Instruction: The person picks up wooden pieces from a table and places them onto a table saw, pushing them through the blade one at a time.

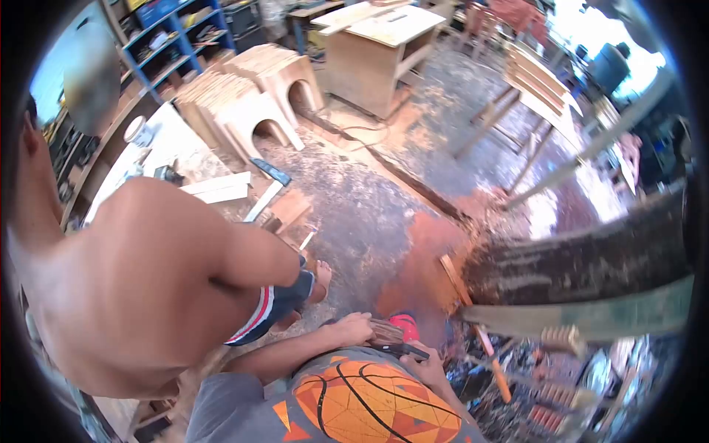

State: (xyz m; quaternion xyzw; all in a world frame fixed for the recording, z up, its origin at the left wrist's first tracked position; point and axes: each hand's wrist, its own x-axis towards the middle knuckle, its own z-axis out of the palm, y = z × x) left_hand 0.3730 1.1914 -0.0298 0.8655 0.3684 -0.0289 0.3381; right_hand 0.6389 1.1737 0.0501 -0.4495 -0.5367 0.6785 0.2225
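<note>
At the bottom middle, in front of my grey shirt, my left hand (353,329) is closed, its fingers curled at the left end of a brown, grained piece of wood (385,333). To the right, my right hand (425,362) is wrapped around a flat dark object (405,350) whose kind I cannot make out. This object lies just below the wood, close to my belly. The fingers of both hands are partly hidden. My red shoe (404,322) shows just beyond the wood.
A shirtless person (155,288) stands close on my left, beside a workbench (177,140) with a clamp (270,173). Arched wooden panels (221,103) are stacked behind. A wooden cabinet (362,70) stands farther back. Sawdust and an orange-tipped stick (492,359) lie right, near a dark beam (583,258).
</note>
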